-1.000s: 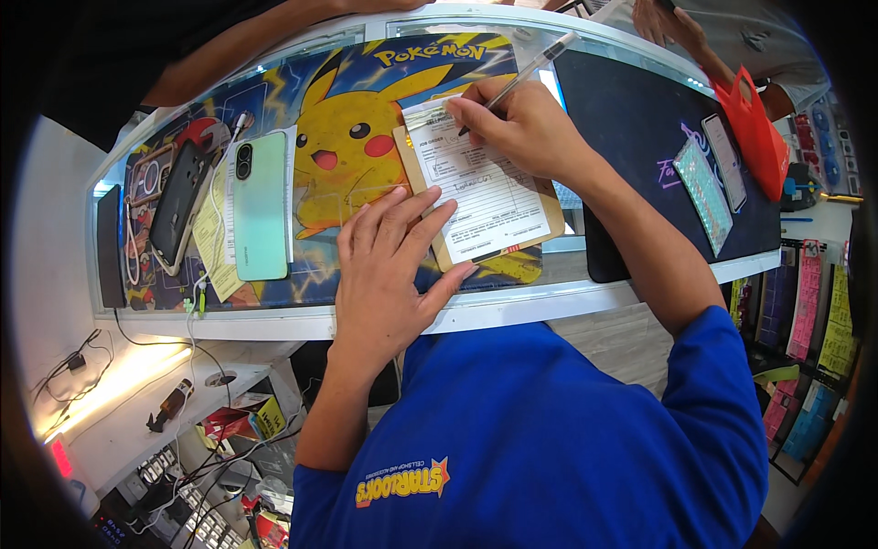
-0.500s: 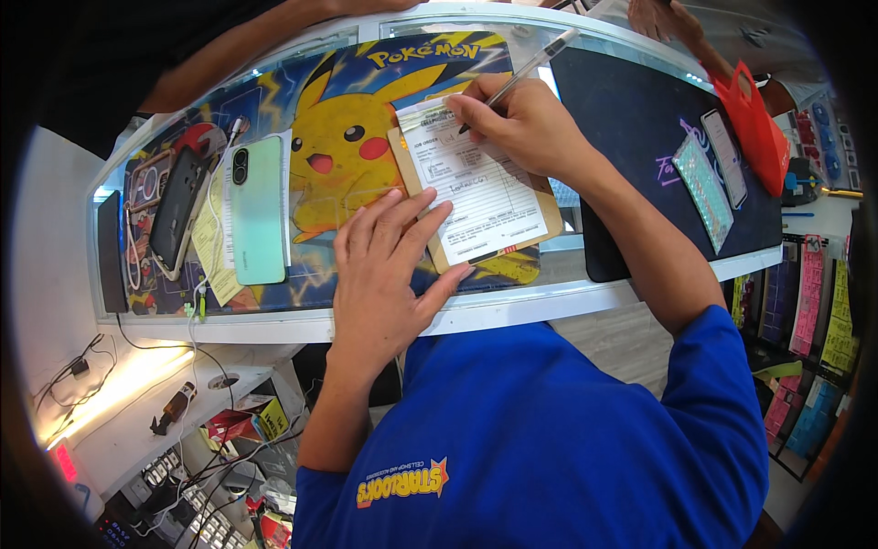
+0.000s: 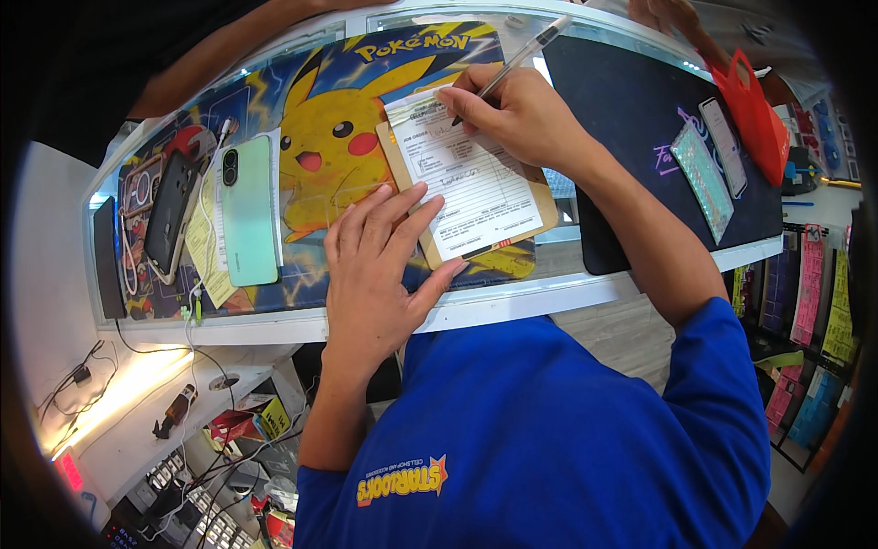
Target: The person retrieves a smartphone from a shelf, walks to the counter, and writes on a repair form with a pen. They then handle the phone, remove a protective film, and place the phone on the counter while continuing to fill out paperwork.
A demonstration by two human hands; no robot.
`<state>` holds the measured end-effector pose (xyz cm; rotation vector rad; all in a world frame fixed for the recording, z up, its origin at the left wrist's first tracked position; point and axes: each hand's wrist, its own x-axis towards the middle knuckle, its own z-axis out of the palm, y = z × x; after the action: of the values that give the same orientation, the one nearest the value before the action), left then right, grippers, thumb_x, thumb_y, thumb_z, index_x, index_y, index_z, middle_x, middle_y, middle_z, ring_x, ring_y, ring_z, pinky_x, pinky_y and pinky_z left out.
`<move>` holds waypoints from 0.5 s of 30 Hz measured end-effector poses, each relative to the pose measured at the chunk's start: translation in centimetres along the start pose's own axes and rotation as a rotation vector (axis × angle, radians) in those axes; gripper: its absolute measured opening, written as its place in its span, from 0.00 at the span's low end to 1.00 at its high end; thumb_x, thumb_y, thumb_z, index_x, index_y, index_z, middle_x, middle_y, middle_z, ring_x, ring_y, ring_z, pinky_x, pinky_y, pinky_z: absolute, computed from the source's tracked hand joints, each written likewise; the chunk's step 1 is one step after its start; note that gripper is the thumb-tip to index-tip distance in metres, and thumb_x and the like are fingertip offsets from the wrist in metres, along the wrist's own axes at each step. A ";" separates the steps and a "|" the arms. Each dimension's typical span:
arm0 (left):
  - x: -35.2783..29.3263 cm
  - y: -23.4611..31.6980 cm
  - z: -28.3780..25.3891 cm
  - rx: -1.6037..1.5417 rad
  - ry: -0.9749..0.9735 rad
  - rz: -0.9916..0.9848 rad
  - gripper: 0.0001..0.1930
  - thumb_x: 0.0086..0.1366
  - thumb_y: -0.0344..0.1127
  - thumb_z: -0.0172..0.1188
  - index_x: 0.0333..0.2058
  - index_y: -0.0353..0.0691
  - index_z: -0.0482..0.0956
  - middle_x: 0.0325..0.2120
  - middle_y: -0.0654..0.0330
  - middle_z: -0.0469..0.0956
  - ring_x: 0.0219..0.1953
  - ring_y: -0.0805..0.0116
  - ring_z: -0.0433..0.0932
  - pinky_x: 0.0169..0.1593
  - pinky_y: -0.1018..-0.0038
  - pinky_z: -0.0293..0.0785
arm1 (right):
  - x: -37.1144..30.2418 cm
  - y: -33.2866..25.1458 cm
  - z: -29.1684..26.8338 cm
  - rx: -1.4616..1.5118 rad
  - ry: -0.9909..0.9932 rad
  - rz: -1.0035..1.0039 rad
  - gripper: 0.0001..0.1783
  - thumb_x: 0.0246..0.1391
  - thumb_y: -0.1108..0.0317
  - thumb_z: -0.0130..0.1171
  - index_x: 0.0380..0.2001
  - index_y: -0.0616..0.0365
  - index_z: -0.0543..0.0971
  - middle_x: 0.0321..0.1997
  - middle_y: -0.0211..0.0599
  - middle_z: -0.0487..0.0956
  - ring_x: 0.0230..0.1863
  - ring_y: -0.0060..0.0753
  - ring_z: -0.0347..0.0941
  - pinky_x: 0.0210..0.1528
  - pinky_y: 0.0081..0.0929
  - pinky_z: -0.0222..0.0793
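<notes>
My right hand (image 3: 517,119) grips a pen (image 3: 530,55), its tip down on the upper part of a printed form (image 3: 480,206). Handwriting shows on the sheet. The form lies on a brown clipboard (image 3: 524,252), tilted on a colourful cartoon mat (image 3: 338,137). Spread over the clipboard's left edge, my left hand (image 3: 380,265) rests with fingers apart, its thumb near the lower corner. To its left, a mint-green phone (image 3: 250,215) lies on papers, back side up.
Beside the green phone are a black phone (image 3: 172,210), a yellow paper (image 3: 206,256) and a white cable (image 3: 208,197). A dark mat (image 3: 622,183) on the right holds a glittery teal case (image 3: 704,188) and a phone (image 3: 722,142). A red bag (image 3: 754,119) stands near another person's arm (image 3: 690,37).
The pen and my right hand have shifted slightly along the form's upper line, with more writing there. The whole view has moved a little; my left hand stays at the clipboard.
</notes>
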<state>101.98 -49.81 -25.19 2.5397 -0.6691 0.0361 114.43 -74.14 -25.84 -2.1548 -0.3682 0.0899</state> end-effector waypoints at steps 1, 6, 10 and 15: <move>0.0 0.0 0.0 -0.002 0.004 0.002 0.34 0.63 0.51 0.75 0.66 0.52 0.78 0.67 0.65 0.73 0.72 0.56 0.64 0.74 0.51 0.54 | 0.0 0.0 -0.1 -0.022 -0.018 0.002 0.24 0.73 0.50 0.58 0.36 0.61 0.87 0.25 0.41 0.86 0.24 0.31 0.82 0.29 0.28 0.74; -0.1 0.1 -0.4 -0.035 0.024 -0.003 0.32 0.62 0.50 0.75 0.64 0.51 0.79 0.66 0.63 0.74 0.72 0.56 0.65 0.74 0.52 0.55 | 0.1 -0.2 0.0 0.031 0.001 0.018 0.23 0.73 0.50 0.58 0.38 0.61 0.87 0.27 0.37 0.86 0.28 0.25 0.81 0.32 0.26 0.74; -0.3 -0.7 -0.7 -0.146 0.111 0.024 0.31 0.61 0.46 0.75 0.63 0.50 0.81 0.64 0.61 0.76 0.70 0.54 0.68 0.72 0.54 0.58 | 0.1 0.7 -1.7 0.190 0.107 0.037 0.26 0.74 0.46 0.56 0.36 0.61 0.86 0.25 0.27 0.79 0.25 0.18 0.72 0.29 0.22 0.67; -0.4 -6.3 -3.4 0.275 0.475 -0.373 0.34 0.70 0.50 0.67 0.67 0.34 0.72 0.64 0.44 0.75 0.68 0.43 0.69 0.71 0.52 0.62 | -1.2 2.4 -8.2 -0.225 0.059 0.331 0.26 0.71 0.46 0.60 0.37 0.63 0.84 0.22 0.29 0.76 0.23 0.26 0.69 0.28 0.29 0.64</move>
<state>104.90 -43.20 -25.23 2.7220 -0.0020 0.6156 115.48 -82.21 -23.14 -2.4193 0.0176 0.1782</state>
